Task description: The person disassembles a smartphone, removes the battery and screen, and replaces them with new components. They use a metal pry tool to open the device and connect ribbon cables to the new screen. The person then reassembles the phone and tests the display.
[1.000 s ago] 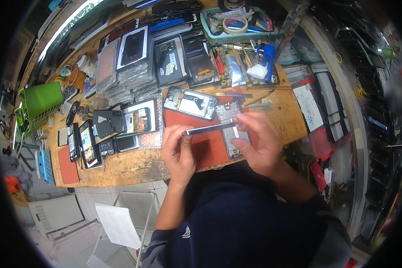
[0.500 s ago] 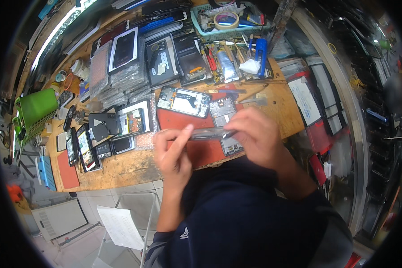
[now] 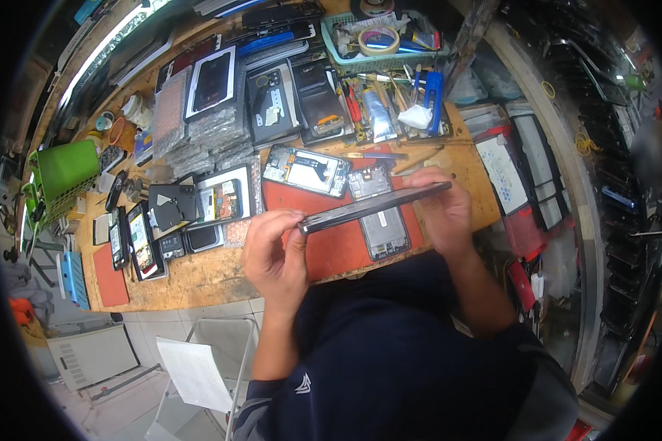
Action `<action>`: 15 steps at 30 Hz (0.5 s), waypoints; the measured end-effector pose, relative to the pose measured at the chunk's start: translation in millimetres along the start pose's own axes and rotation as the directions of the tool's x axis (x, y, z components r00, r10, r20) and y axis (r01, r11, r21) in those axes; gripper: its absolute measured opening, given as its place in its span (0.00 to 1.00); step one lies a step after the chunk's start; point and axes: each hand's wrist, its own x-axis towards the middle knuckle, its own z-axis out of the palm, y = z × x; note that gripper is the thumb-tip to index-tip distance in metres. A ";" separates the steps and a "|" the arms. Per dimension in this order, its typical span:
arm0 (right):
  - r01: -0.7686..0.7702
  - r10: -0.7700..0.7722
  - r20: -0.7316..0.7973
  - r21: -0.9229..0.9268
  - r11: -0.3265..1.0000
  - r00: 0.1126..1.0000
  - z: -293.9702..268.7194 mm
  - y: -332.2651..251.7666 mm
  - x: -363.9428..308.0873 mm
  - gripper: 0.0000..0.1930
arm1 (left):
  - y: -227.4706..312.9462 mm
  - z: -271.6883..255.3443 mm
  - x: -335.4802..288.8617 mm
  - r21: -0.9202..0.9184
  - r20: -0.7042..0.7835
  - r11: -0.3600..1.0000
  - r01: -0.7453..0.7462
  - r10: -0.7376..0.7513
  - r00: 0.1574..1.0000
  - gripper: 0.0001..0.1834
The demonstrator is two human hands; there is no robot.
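Between both hands I hold a thin dark phone (image 3: 375, 208), tilted and seen nearly edge-on, its right end higher. My left hand (image 3: 276, 246) pinches one end with thumb and fingers. At the other end, my right hand (image 3: 447, 213) grips with its fingers behind and thumb below. Beneath it on the red mat (image 3: 324, 253) lies a grey phone frame (image 3: 385, 234), partly covered by the held phone. Just beyond, an opened phone (image 3: 305, 171) shows its white inside and a black flex cable.
Opened phones (image 3: 143, 239) and a dark back cover (image 3: 173, 203) lie to the left. Bubble-wrapped stacks (image 3: 210, 136) stand behind. Tools, a glue tube (image 3: 379, 114) and a teal basket (image 3: 331, 51) with a tape roll sit at the back. A white chair (image 3: 198, 367) stands below the bench.
The phone has turned so that its long edge spans between my hands, the right end raised. My hands have moved farther apart, and more of the grey frame shows.
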 end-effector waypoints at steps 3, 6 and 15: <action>-0.247 0.247 -0.026 0.008 0.969 0.969 5.0 7.6 -1.0 0.10 | 9.2 6.6 -0.4 -0.061 -0.009 0.998 0.015 -0.016 1.000 0.20; -0.432 0.433 -0.003 0.053 0.900 0.901 13.7 17.3 -1.6 0.12 | 22.1 18.8 -1.0 -0.167 0.002 0.985 0.038 -0.038 0.999 0.32; -0.550 0.513 0.202 0.373 0.747 0.834 8.7 19.9 -4.4 0.11 | 26.5 48.7 19.2 -0.258 0.150 0.961 0.098 -0.060 0.987 0.48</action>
